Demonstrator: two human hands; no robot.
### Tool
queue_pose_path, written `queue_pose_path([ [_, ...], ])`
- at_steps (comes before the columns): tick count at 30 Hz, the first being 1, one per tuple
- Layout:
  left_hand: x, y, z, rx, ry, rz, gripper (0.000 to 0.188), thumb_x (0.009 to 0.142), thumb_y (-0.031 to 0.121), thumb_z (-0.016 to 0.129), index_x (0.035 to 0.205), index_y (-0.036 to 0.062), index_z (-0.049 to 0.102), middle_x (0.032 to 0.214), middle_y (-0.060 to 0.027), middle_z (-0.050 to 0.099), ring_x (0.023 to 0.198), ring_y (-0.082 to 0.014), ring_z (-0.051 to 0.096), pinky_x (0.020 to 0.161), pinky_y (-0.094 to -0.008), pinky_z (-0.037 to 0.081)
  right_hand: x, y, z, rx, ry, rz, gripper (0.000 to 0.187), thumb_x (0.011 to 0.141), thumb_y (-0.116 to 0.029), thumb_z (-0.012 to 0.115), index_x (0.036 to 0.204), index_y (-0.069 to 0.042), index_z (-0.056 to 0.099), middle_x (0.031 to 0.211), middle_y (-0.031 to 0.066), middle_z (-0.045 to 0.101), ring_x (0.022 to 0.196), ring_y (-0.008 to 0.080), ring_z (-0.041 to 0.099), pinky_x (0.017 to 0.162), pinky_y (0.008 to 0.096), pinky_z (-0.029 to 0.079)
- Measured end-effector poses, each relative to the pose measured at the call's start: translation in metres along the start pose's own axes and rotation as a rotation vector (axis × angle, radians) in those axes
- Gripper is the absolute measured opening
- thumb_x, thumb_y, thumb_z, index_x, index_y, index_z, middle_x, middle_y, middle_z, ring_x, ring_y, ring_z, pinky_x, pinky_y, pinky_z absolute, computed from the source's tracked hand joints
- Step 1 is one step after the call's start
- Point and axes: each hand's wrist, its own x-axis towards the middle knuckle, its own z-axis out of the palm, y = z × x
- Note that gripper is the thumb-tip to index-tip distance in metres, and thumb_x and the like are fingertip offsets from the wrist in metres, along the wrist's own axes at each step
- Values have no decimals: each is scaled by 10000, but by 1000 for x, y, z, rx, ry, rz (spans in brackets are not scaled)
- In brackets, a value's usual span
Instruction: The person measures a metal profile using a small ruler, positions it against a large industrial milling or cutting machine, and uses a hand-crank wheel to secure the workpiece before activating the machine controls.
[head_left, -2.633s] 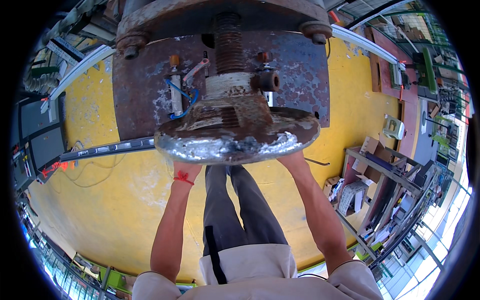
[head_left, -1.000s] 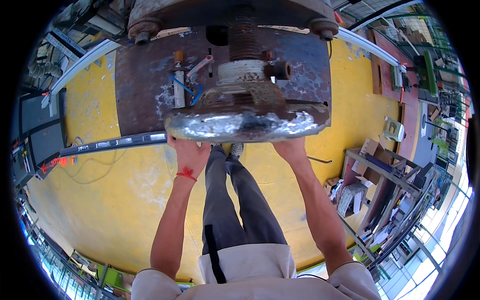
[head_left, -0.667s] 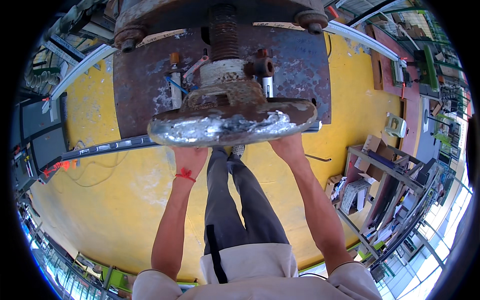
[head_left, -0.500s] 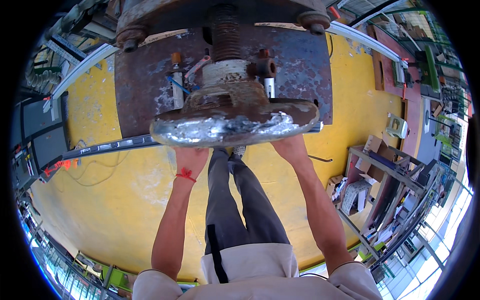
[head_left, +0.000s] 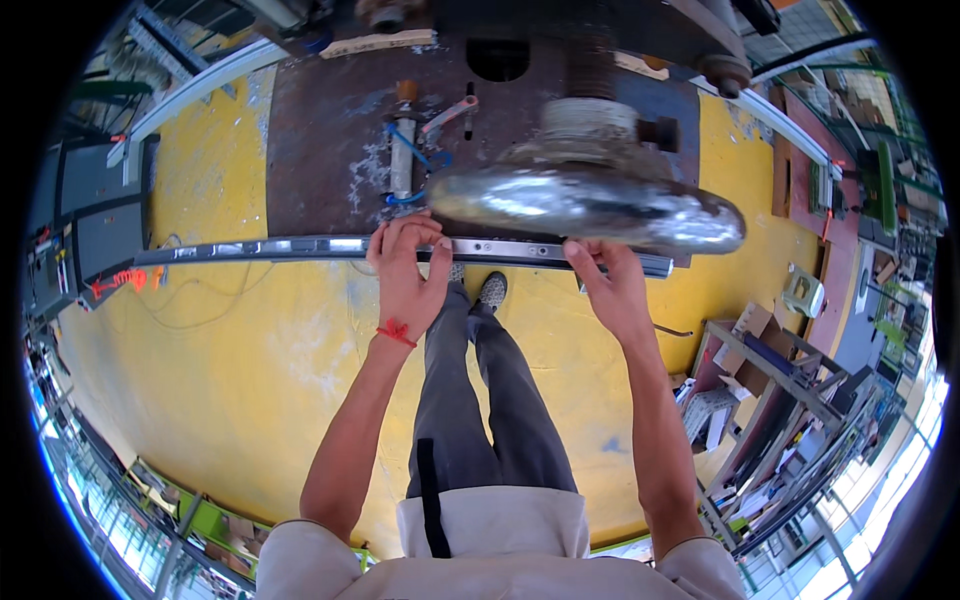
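A long, narrow metal rail (head_left: pixel 320 246) with small holes lies crosswise along the near edge of the dark machine table (head_left: pixel 320 130). My left hand (head_left: pixel 410 275) has its fingers bent over the rail near its middle, thumb on the near side. Farther right, my right hand (head_left: pixel 618 295) pinches the rail close to its right end, thumb on top; the undersides of its fingers are hidden. Above the rail and my right hand looms a worn, shiny handwheel (head_left: pixel 590 205) on a threaded screw, covering part of the table.
On the table lie a metal cylinder (head_left: pixel 402 160) with a blue cord and a red-and-grey lever (head_left: pixel 450 115). A round hole (head_left: pixel 498 60) opens farther back. At right stands a rack (head_left: pixel 770 360) with boxes and scraps. Grey cabinets (head_left: pixel 95 215) stand left; a bent rod (head_left: pixel 672 331) lies right.
The view has shifted, so the handwheel now appears farther right and no longer covers my hands. My left hand now shows on the rail, its fingers over the top.
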Motion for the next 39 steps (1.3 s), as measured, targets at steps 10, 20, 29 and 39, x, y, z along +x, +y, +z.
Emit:
queue_pose_path([
  [10, -7, -9, -15, -102, 76, 115, 85, 999, 73, 627, 1070, 39, 660, 1177, -125, 686, 1147, -333, 608, 1032, -444, 429, -2, -62, -104, -157, 99, -36, 236, 1110, -225, 602, 1087, 9, 618, 935, 85, 736, 914, 162, 751, 792, 277, 568],
  [20, 16, -4, -45, -75, 133, 178, 116, 990, 44, 616, 1100, 49, 652, 1168, -124, 691, 1096, -336, 615, 988, -441, 451, 100, 3, -220, -7, -24, 512, 323, 1092, -337, 639, 1115, -14, 647, 980, 73, 758, 862, 136, 741, 731, 222, 575],
  [29, 87, -18, -58, -2, 127, 262, 169, 950, 40, 629, 1114, 65, 658, 1144, -113, 689, 1096, -352, 614, 977, -457, 449, 106, 22, -215, -1042, 24, -221, 288, 976, -276, 695, 986, 11, 717, 842, 195, 756, 832, 360, 757, 759, 452, 578],
  [39, 199, -51, -47, 216, -171, 354, 188, 972, 139, 602, 1116, 124, 721, 1116, -83, 693, 1137, -326, 606, 982, -485, 452, 149, -50, 92, -461, -33, -145, 591, 1015, -539, 639, 1029, 50, 693, 828, 170, 756, 863, 293, 771, 765, 443, 562],
])
